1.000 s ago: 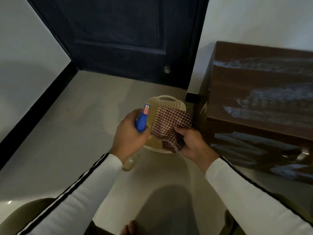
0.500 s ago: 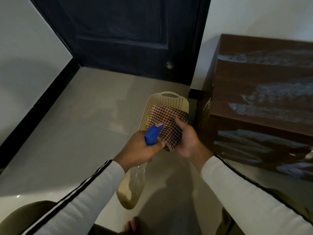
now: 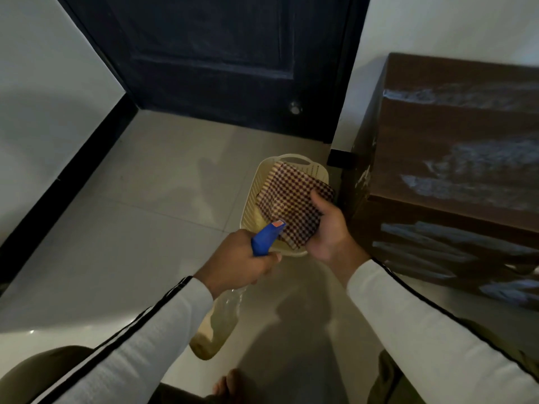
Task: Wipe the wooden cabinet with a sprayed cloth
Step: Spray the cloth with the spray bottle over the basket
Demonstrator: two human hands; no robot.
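A big dark door (image 3: 210, 53) stands at the back. A pale tiled floor (image 3: 145, 214) lies in front of the door. A cream basket (image 3: 255, 196) with little holes sits in front of the door, toward its right side. Left of the door is a white wall (image 3: 43, 83) with a black strip (image 3: 58, 191) along the bottom.

Your right hand (image 3: 326, 233) holds woven maroon-checked cloth (image 3: 291, 204); your left hand (image 3: 236, 259) grips a clear, glossy plastic spray bottle (image 3: 223, 320).
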